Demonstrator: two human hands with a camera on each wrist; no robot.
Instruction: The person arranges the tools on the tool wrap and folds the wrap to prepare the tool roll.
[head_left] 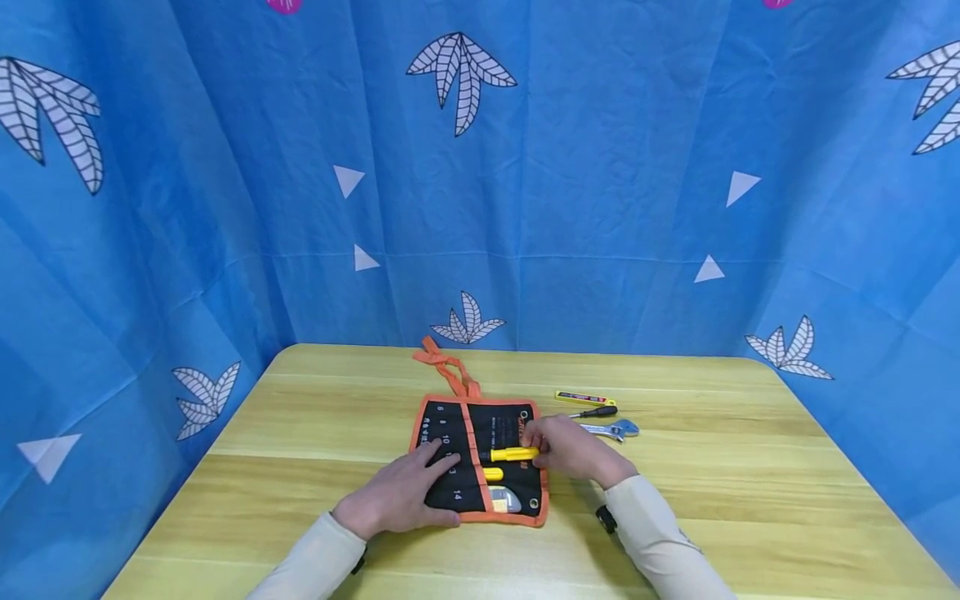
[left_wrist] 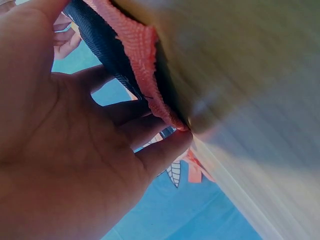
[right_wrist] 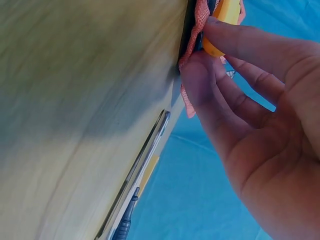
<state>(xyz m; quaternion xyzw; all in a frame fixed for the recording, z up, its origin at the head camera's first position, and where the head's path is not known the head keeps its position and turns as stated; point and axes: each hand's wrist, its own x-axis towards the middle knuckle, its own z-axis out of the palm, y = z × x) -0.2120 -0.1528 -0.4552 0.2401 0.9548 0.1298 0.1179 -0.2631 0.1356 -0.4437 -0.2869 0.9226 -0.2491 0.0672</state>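
right hand (head_left: 573,446): pinches yellow handle (head_left: 514,454)
left hand (head_left: 402,492): spread fingers rest on pouch (head_left: 502,518)
yellow handle: at the pocket (head_left: 473,442) mouth; i judge it mid-slide, direction unclear
pouch: next move calls for steadying

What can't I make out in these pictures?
Head view: what the yellow handle ends in, hidden inside the tool pouch.
Head view: some pouch numbers, partly covered by the left hand.
Head view: lettering on the yellow strip, too small.
Right wrist view: black handle, cut by bottom edge.
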